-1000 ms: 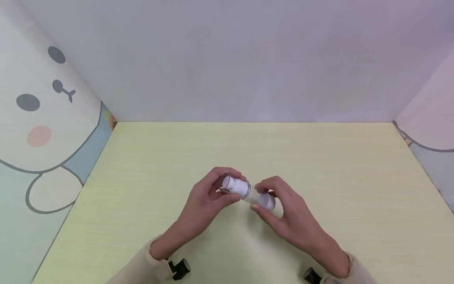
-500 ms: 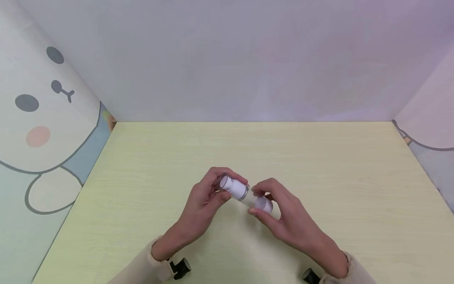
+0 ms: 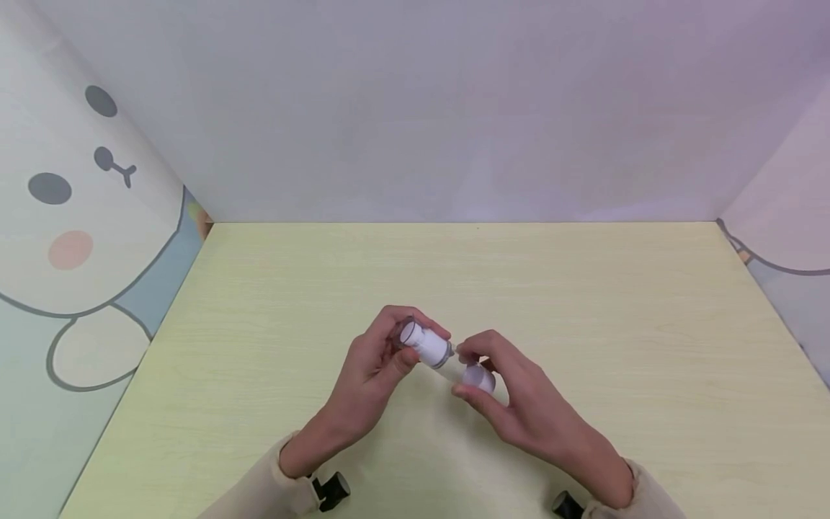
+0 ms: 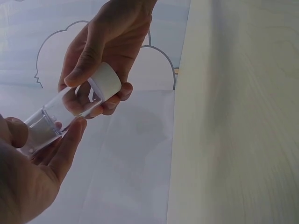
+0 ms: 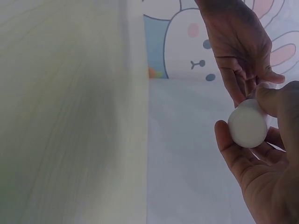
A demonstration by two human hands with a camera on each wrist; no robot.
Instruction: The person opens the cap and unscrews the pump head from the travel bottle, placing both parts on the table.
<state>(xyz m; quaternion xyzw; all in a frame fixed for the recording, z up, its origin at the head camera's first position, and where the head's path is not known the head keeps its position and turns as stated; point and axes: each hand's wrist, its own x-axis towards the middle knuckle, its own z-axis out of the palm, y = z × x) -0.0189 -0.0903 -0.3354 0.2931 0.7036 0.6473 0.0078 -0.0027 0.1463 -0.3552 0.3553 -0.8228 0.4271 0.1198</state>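
1. Currently, I have the clear, white-ended bottle (image 3: 431, 347) just below the centre of my head view, tilted so that one end points to the upper left and the other to the lower right.
2. Left of centre, I see the left hand (image 3: 372, 382) gripping the upper-left end, its thumb on the near side and its fingers curved round the far side, narrowed to the bottle's width.
3. Right of centre, I find the right hand (image 3: 528, 404) holding the lower-right end between thumb and bent fingers; I cannot tell whether every fingertip touches.
4. From the left wrist, I see the bottle slanting from the lower left toward the middle of the frame, its white end cap (image 4: 106, 81) against the right hand's fingers and a see-through stretch between the two hands.
5. From the right wrist, I get the round white end facing me at the right of the frame, the right hand's fingers around it and the left hand above.
6. At the bottom of my head view, I see two cream sleeves (image 3: 266, 483), each with a black device (image 3: 334, 491) beside the cuff.
7. I also see the pale table (image 3: 259, 303) filling the lower half, a plain panel (image 3: 415, 115) across the top and a cartoon animal (image 3: 97, 231) at the left.
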